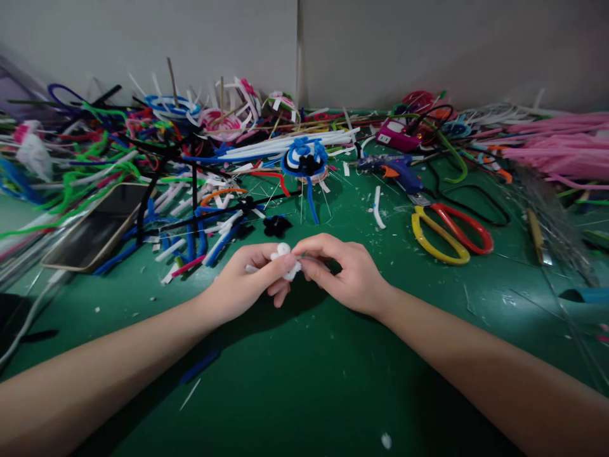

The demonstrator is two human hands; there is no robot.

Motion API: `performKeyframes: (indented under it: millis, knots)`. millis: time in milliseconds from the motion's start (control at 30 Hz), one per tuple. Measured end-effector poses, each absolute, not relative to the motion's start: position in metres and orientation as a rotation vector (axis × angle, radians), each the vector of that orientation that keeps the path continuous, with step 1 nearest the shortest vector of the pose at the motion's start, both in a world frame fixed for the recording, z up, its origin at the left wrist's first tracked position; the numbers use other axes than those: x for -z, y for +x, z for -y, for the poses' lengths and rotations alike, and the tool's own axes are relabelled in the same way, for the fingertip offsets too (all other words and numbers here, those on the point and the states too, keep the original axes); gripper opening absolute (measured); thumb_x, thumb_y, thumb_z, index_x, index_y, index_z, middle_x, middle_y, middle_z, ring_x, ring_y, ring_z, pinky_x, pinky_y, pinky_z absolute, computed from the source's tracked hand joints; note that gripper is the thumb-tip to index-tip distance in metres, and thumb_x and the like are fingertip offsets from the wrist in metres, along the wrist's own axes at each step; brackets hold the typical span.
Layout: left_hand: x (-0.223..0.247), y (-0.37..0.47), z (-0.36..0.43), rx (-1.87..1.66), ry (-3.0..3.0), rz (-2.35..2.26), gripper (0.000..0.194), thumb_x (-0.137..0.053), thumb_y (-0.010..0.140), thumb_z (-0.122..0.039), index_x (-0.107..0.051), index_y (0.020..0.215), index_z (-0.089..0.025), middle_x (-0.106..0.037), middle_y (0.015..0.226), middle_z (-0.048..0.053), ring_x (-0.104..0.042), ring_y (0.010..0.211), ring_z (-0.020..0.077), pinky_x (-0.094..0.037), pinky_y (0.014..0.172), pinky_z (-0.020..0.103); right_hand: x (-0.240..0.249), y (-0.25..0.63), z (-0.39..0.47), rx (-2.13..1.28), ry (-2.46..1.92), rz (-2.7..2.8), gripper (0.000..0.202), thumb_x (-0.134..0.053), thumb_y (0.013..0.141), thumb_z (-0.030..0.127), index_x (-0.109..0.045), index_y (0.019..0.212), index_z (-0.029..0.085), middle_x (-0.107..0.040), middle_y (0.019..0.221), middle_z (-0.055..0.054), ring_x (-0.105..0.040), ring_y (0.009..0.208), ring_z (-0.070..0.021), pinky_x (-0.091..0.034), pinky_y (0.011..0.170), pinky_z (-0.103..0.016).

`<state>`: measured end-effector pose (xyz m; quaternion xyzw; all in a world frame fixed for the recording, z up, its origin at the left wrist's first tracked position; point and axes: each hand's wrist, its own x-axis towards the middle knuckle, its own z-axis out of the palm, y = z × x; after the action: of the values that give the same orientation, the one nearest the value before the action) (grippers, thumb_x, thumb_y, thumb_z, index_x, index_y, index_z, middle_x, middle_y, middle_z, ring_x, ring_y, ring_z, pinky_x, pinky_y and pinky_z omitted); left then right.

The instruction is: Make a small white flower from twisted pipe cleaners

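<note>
Between my two hands is a small white fuzzy flower shape (284,259), held above the middle of the green table (304,374). My left hand (250,273) pinches it between thumb and fingers. The fingertips of my right hand (345,270) are pressed together at the flower's right side, with a thin pale strand running back under the fingers. Just beyond my hands lies a black fuzzy flower (276,225). Farther back stands a blue and white coiled piece (304,162) with a black flower on its front and a blue stem.
Yellow and red handled scissors (440,235) and a blue glue gun (402,171) lie at the right. A phone (102,222) rests at the left among pipe cleaners. Pink bundles (561,146) and a wooden-handled tool (535,231) are far right. A wall (404,51) stands behind.
</note>
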<state>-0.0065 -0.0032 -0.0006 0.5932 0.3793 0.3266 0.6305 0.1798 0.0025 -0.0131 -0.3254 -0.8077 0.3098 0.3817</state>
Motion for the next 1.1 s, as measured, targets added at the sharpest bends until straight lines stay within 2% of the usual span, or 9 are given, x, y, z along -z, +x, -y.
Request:
performKeyframes:
  millis: [233, 433, 933, 1100]
  knots:
    - [0.0049, -0.0082, 0.0027, -0.778, 1.259, -0.81, 0.031, -0.051, 0.09, -0.03, -0.053, 0.063, -0.015, -0.044, 0.049, -0.007, -0.052, 0.043, 0.0073, -0.041, 0.049, 0.02, 0.0131, 0.1792, -0.002, -0.764, -0.808, 2.059, 0.014, -0.05, 0.091, 0.024, -0.057, 0.102, 0.019, -0.06, 0.067, 0.004, -0.056, 0.056, -0.0062, -0.042, 0.055, -0.017]
    - [0.0058, -0.0096, 0.0019, -0.818, 1.209, -0.781, 0.026, -0.05, 0.091, -0.033, -0.06, 0.075, -0.014, -0.044, 0.049, -0.007, -0.052, 0.043, 0.0075, -0.042, 0.047, 0.02, 0.0135, 0.1788, -0.0012, -0.768, -0.804, 2.056, 0.013, -0.05, 0.091, 0.025, -0.055, 0.102, 0.019, -0.059, 0.063, 0.005, -0.055, 0.053, -0.0062, -0.042, 0.055, -0.018]
    - [0.0075, -0.0104, 0.0024, -0.833, 1.271, -0.731, 0.021, -0.052, 0.091, -0.03, -0.056, 0.077, -0.015, -0.047, 0.056, -0.006, -0.052, 0.046, 0.0069, -0.043, 0.051, 0.022, 0.0117, 0.179, -0.0006, -0.75, -0.842, 2.072, 0.012, -0.049, 0.092, 0.027, -0.05, 0.101, 0.018, -0.061, 0.064, 0.004, -0.058, 0.055, -0.0079, -0.041, 0.054, -0.02]
    - [0.0044, -0.0088, 0.0027, -0.779, 1.35, -0.76, 0.026, -0.05, 0.091, -0.032, -0.052, 0.071, -0.016, -0.047, 0.056, -0.006, -0.053, 0.048, 0.0076, -0.043, 0.052, 0.022, 0.013, 0.1795, -0.0006, -0.724, -0.86, 2.106, 0.012, -0.05, 0.091, 0.028, -0.05, 0.1, 0.019, -0.061, 0.065, 0.004, -0.056, 0.055, -0.0074, -0.04, 0.054, -0.019]
